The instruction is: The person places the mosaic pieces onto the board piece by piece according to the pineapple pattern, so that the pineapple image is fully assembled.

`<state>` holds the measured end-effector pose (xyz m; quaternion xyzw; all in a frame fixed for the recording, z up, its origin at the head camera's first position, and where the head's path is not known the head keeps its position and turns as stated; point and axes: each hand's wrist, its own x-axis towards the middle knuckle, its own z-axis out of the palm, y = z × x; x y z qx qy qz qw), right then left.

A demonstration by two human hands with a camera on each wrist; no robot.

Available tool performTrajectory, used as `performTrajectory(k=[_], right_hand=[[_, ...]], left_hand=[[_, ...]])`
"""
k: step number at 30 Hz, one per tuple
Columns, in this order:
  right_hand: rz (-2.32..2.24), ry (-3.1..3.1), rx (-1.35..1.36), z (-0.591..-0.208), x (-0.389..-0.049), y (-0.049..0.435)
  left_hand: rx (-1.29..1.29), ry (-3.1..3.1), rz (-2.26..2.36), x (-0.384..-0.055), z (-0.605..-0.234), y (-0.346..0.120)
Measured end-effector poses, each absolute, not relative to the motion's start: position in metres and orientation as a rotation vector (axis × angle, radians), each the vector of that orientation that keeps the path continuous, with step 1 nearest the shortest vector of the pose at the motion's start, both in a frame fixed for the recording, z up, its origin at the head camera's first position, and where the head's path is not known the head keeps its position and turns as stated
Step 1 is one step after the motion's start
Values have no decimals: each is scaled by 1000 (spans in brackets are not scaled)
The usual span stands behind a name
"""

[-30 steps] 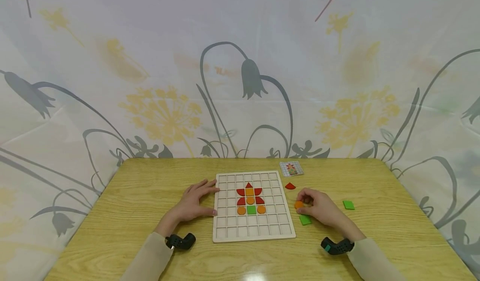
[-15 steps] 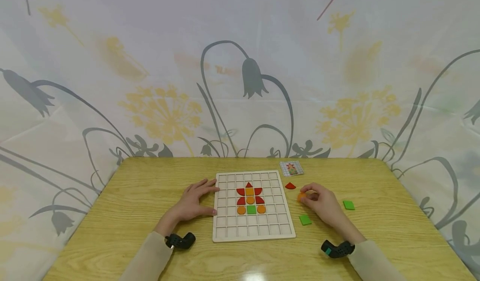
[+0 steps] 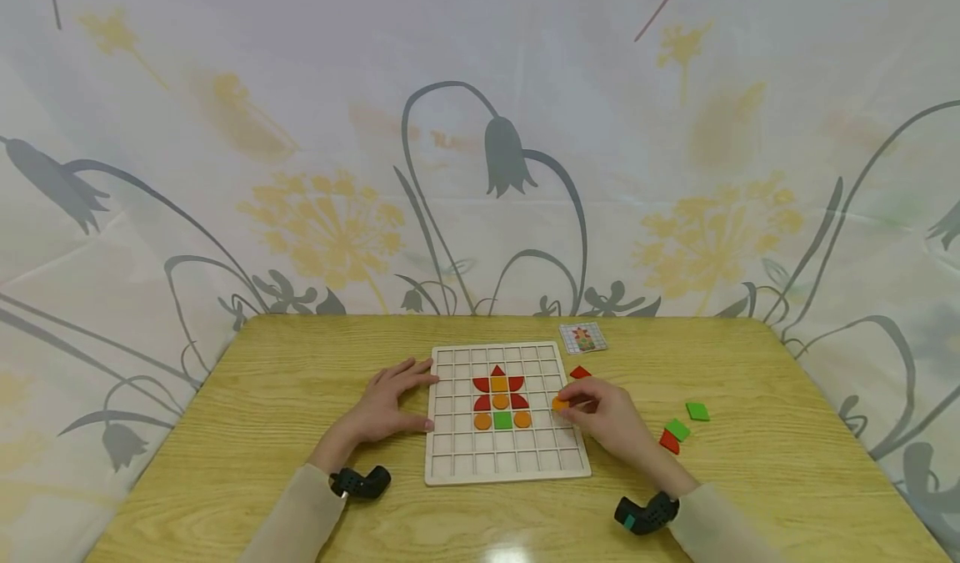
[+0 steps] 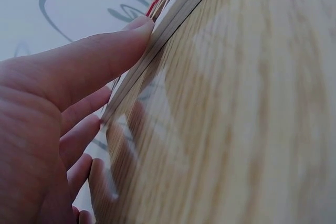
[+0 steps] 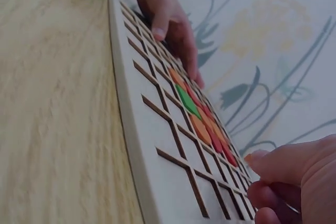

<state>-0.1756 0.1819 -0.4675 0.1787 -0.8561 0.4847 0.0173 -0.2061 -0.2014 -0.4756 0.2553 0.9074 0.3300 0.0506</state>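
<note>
A white wooden grid board (image 3: 457, 464) lies on the table, with red, orange and green flat pieces forming a figure in its middle. Over its right side, my right hand (image 3: 611, 424) pinches an orange round piece (image 3: 560, 404) between thumb and fingertips. In the right wrist view only a sliver of that orange piece (image 5: 255, 156) shows at the fingertips. My left hand (image 3: 386, 407) rests at the board's left edge, fingers spread. Its thumb (image 4: 123, 43) touches the edge in the left wrist view. A red piece (image 3: 580, 372) lies just beyond the right hand.
Right of the right hand lie two green squares, one nearer (image 3: 677, 429) and one farther (image 3: 697, 411), and a red piece (image 3: 670, 442) touching the nearer one. A small pattern card (image 3: 583, 338) sits behind the board's right corner. A patterned cloth (image 3: 330, 129) hangs behind the table.
My right hand has lifted the orange round piece and carried it left over the board. A green square and a red piece are uncovered; another green square is now hidden. The left hand stays put.
</note>
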Motion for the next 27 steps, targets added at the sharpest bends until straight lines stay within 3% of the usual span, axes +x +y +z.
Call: performTrajectory(k=[10, 27], right_hand=[[1478, -2669, 830, -472, -163, 148], [1485, -2669, 1029, -479, -157, 126]], left_hand=[[773, 2762, 1007, -206, -475, -201], [778, 2760, 1015, -207, -477, -202]])
